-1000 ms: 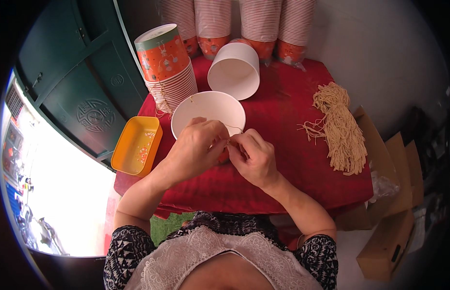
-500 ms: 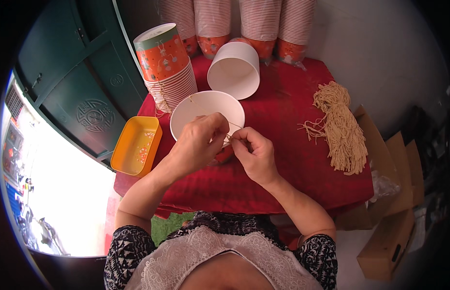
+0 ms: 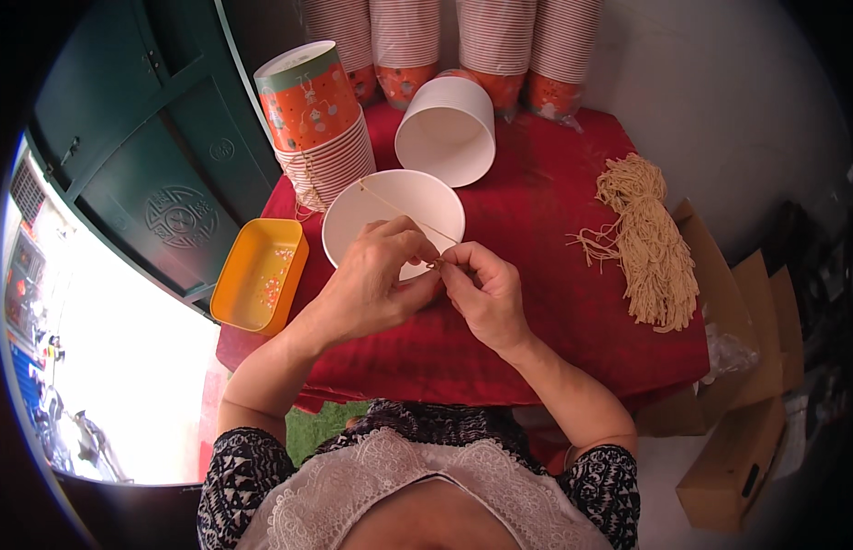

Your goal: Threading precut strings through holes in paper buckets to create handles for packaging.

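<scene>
A white paper bucket (image 3: pixel 353 215) stands mouth up at the middle of the table. A thin tan cord (image 3: pixel 399 206) stretches from its far left rim across the mouth to the near right rim. There, my right hand (image 3: pixel 486 298) pinches the cord's end between thumb and fingertips. My left hand (image 3: pixel 376 275) reaches over the near rim, its thumb and curled fingers closed at the same end of the cord. A small loop or knot shows between the fingertips. Much of the near rim is hidden behind my hands.
Another white bucket (image 3: pixel 445 142) lies on its side behind. Left of it rises a stack of nested orange-printed buckets (image 3: pixel 307 110), with a yellow bin (image 3: pixel 223 275) nearer. On the right lies a tan cord bundle (image 3: pixel 642 238) on red cloth (image 3: pixel 546 266). Wrapped bucket stacks (image 3: pixel 495 46) line the back.
The cord now shows taut across the bucket's mouth. My left fingers have shifted slightly at the near rim, uncovering more of the cord; my right hand has hardly moved.
</scene>
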A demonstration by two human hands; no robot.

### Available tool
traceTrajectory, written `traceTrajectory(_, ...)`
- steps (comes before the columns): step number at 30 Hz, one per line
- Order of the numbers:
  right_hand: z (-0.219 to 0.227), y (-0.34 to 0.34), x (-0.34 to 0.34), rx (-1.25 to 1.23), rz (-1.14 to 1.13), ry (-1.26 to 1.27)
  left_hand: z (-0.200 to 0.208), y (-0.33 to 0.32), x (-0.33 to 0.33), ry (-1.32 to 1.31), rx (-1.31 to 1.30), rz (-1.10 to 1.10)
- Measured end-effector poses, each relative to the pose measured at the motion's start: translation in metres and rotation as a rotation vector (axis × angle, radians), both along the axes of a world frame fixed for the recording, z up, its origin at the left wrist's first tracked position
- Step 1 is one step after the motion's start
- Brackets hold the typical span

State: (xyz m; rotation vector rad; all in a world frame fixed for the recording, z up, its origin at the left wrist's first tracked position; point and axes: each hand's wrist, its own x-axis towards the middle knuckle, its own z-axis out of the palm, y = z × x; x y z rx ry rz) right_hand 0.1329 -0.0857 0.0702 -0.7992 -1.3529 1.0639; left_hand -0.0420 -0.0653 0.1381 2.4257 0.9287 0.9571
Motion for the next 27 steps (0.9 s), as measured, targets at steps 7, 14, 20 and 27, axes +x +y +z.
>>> traceTrajectory(7,0.001,0.0,-0.001,-0.007,-0.001,-0.002,-0.009,-0.003,0.001,-0.108,0.023,0.034)
traceTrajectory(14,-0.001,0.001,-0.001,-0.034,0.01,0.038,-0.007,-0.002,-0.001,-0.026,0.126,-0.011)
traceTrajectory(20,0.001,0.001,-0.001,-0.055,0.025,0.047,-0.012,0.003,-0.002,0.007,0.156,-0.005)
traceTrajectory(27,0.002,0.002,-0.001,-0.061,0.044,0.097,-0.012,0.004,0.0,0.001,0.271,-0.002)
